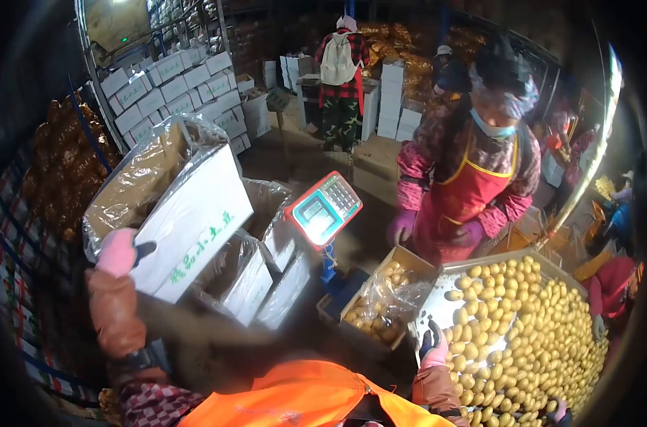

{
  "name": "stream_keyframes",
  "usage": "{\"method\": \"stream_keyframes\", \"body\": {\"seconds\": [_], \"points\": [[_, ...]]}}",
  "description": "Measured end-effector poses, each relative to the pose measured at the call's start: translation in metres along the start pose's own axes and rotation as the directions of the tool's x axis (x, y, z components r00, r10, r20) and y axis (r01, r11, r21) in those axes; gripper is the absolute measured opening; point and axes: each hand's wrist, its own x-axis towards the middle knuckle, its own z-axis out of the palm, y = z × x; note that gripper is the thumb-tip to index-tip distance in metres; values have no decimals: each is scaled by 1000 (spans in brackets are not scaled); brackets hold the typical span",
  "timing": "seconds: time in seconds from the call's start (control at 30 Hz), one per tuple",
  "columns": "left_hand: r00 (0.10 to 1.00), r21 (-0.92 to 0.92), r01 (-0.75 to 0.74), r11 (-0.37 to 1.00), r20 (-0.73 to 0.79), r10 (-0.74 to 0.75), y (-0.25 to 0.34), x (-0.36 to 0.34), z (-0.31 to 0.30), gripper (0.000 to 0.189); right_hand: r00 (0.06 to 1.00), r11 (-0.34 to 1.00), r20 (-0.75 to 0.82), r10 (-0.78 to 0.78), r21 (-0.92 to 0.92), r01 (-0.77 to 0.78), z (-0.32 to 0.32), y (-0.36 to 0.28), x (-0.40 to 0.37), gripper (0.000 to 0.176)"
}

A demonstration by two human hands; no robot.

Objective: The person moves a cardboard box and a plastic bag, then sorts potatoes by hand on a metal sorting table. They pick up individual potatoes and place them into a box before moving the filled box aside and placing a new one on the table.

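Observation:
My left hand [118,254], in a pink glove with dark fingers, grips the near edge of a tilted white cardboard box [195,224]. The box has green lettering and a clear plastic liner [134,178] that stands up past its rim. My right hand [434,346], gloved alike, lies at the left edge of a sorting table [448,285] with its fingers stretched forward. Many small potatoes [523,327] cover that table, beside my hand. Just left of it stands an open carton [355,313] of potatoes with loose plastic over them.
Lined cartons [241,281] stand beyond the held box, near a scale display [323,210] on a post. A co-worker in a red apron [458,192] stands across the table. Stacked white boxes [174,89] rise behind. Another person [341,71] stands farther back.

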Motion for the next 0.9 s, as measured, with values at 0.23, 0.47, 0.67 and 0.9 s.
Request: {"method": "stream_keyframes", "body": {"seconds": [0.23,0.47,0.67,0.9], "points": [[613,161,-714,681,-326,719,19,-165,-53,16,994,972,-34,-108,206,112,-27,-67,19,36],[313,-218,-914,341,153,937,184,-179,9,29,886,311,-172,430,950,34,-167,-163,27,44],[-113,-377,-916,-134,-76,991,328,-217,118,29,844,475,-393,366,859,194,-316,-115,-67,43],[-367,-434,-854,-287,112,924,403,-266,159,17,714,638,-594,371,722,269,-376,-90,-159,42]]}}
